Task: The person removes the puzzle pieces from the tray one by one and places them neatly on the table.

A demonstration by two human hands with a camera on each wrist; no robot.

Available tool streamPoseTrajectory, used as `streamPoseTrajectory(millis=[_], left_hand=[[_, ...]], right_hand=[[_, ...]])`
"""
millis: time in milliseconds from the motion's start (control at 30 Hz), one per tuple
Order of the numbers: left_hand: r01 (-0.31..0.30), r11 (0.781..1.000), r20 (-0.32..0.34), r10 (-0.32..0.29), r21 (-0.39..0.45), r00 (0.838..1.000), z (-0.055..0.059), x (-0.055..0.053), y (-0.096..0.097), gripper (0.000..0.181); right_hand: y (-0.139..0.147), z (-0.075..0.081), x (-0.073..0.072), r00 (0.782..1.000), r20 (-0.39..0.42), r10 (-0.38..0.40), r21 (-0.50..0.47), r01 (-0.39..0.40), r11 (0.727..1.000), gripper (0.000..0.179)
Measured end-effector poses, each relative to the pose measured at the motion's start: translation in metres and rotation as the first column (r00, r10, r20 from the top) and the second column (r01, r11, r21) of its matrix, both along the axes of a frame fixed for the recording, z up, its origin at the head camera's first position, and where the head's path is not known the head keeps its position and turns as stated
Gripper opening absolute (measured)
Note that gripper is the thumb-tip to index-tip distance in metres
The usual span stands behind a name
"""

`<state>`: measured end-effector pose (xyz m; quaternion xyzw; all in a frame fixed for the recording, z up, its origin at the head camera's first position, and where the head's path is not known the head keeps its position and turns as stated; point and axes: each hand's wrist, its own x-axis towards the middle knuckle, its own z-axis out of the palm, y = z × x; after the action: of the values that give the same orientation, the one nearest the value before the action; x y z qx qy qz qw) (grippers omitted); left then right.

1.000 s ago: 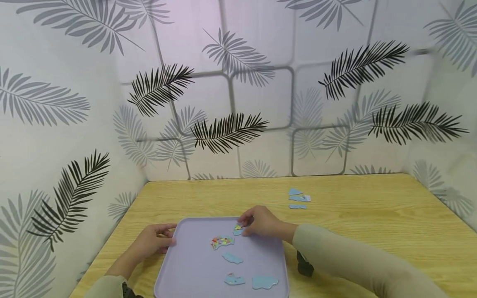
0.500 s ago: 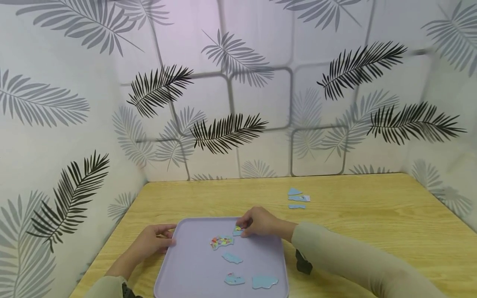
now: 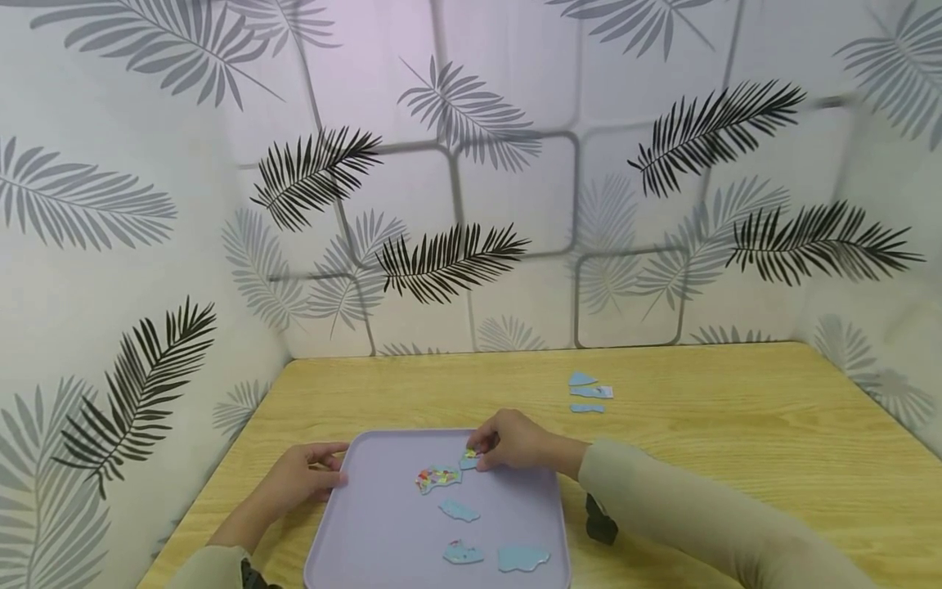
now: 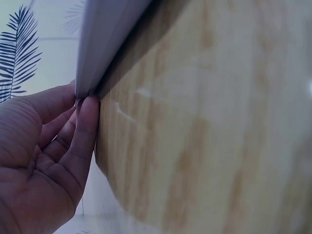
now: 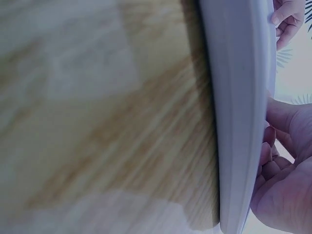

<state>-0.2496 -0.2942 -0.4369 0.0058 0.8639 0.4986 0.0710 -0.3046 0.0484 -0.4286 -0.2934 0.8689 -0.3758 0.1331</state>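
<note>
A lavender tray [image 3: 390, 540] lies on the wooden table, and my left hand [image 3: 298, 476] pinches its rim at the left side. In the left wrist view, the thumb and fingers of that hand [image 4: 53, 141] meet at the tray's edge [image 4: 102, 44]. My right hand [image 3: 515, 442] reaches over the tray's back right part, pinching a small puzzle piece [image 3: 468, 461] of pale blue with a yellow patch. That piece is partly hidden by the fingers and sits right at the end of a multicoloured puzzle piece [image 3: 439, 478].
Lower on the tray lie a narrow pale blue piece [image 3: 459, 510], a blue piece with a red spot [image 3: 463, 553] and a broader blue piece [image 3: 523, 558]. Beyond the tray, on the table [image 3: 706, 425], are three thin blue pieces [image 3: 591, 393]. A leaf-patterned wall covering [image 3: 515, 294] stands behind.
The right hand and its puzzle piece have shifted very slightly towards the front of the tray. The left hand stays at the rim, and the other pieces lie as before.
</note>
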Motion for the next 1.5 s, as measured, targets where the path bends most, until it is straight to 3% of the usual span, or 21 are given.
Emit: streamPoseTrajectory(millis=[533,1000,1500], left_hand=[[-0.007,1.0,-0.001,0.006,-0.011,1.0,0.001,0.001,0.001,0.054],[-0.021,0.999,-0.002,0.021,-0.027,1.0,0.0,0.0,0.001,0.053],[-0.014,0.999,0.012,0.015,-0.038,1.0,-0.001,-0.002,0.0,0.052]], right_hand=[[0.014,0.004,-0.001,1.0,-0.02,-0.02,-0.015,0.02,1.0,0.026],[0.046,0.02,-0.003,0.999,-0.02,-0.042,-0.083,0.04,0.996,0.031],[0.082,0.026,-0.006,0.994,-0.057,-0.09,-0.121,0.083,0.989,0.033]])
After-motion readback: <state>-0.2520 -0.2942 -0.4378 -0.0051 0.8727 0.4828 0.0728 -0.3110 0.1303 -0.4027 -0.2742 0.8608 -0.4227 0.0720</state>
